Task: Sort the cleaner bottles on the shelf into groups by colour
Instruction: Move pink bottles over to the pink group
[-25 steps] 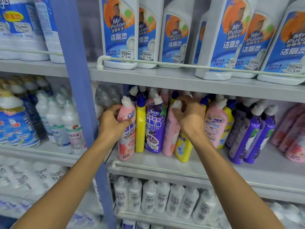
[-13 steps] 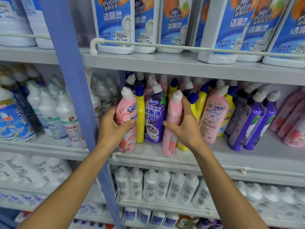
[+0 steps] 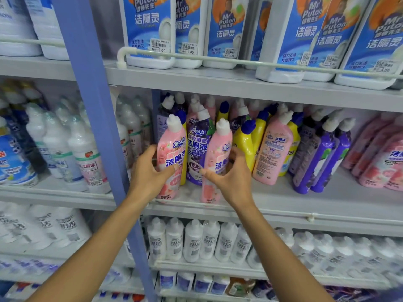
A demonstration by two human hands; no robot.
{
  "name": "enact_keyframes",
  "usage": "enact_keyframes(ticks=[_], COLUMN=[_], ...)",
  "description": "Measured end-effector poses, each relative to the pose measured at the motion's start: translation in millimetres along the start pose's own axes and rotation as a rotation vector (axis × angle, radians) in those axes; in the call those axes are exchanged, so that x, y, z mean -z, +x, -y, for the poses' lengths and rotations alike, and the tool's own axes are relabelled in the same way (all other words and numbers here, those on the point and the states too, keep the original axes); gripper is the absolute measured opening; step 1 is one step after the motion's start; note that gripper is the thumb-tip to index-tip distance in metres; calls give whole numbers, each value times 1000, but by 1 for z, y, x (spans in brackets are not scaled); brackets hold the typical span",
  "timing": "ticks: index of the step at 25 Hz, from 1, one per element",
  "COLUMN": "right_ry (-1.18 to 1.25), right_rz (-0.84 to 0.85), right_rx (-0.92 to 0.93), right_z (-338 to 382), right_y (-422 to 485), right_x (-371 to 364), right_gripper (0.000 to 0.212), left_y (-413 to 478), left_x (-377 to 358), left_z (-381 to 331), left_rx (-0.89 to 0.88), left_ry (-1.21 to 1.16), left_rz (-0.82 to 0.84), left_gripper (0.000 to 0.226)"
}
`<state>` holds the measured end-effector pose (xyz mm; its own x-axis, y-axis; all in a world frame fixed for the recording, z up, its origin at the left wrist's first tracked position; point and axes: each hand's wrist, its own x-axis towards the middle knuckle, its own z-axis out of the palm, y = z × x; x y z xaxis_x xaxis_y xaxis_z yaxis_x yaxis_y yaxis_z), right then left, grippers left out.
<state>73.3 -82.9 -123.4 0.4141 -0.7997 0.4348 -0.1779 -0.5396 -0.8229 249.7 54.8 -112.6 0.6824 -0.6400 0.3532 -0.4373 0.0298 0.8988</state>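
On the middle shelf (image 3: pixel 305 203) stand mixed cleaner bottles in pink, purple and yellow. My left hand (image 3: pixel 150 173) grips a pink bottle (image 3: pixel 172 149) at the shelf's left end. My right hand (image 3: pixel 231 177) wraps round a second pink bottle (image 3: pixel 218 153), which leans slightly left. Between the two stands a purple bottle (image 3: pixel 197 147). A yellow bottle (image 3: pixel 245 142) with a blue cap sits just right of my right hand, then another pink bottle (image 3: pixel 273 153). Purple bottles (image 3: pixel 320 160) and more pink ones (image 3: pixel 383 162) follow to the right.
A blue upright post (image 3: pixel 93 118) borders the shelf on the left. The shelf above (image 3: pixel 239 86) carries large white jugs behind a white rail. White bottles fill the shelf below (image 3: pixel 196 240) and the bay to the left (image 3: pixel 65 147).
My right hand slid down from the bottle tops to the body of the second pink bottle and drew it forward. The left hand kept hold of its pink bottle.
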Motion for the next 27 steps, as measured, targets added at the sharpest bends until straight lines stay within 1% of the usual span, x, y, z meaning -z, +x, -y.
enact_keyframes(ticks=[1, 3, 6, 8, 11, 14, 16, 20, 24, 27], right_ry=[-44, -22, 120, 117, 72, 32, 47, 24, 5, -14], right_rz=[-43, -42, 59, 96, -18, -133, -193, -248, -308, -367], right_rx=[0, 8, -3, -9, -26, 15, 54, 105, 40, 1], right_z=[0, -5, -22, -25, -19, -6, 4, 13, -17, -45], right_y=[-2, -4, -7, -7, -9, -12, -11, -11, -22, -24], right_x=[-8, -16, -10, -8, -16, -16, -5, 38, 101, 162], right_gripper=[105, 103, 104, 97, 89, 92, 93, 90, 84, 91], left_y=[0, -1, -3, -6, -9, -15, -18, -22, -34, -48], left_x=[0, 3, 6, 2, -4, -10, -15, -41, -97, -158], left_z=[1, 4, 11, 14, 13, 8, -1, -39, -75, -94], left_rx=[-13, -31, -6, -3, -37, -100, -148, -209, -234, -220], left_ry=[-9, -20, -28, -11, -45, -57, -76, -136, -187, -221], left_rz=[30, 76, 59, 34, 43, 105, 123, 135, 237, 309], left_gripper=[44, 45, 50, 54, 51, 53, 54, 54, 56, 56])
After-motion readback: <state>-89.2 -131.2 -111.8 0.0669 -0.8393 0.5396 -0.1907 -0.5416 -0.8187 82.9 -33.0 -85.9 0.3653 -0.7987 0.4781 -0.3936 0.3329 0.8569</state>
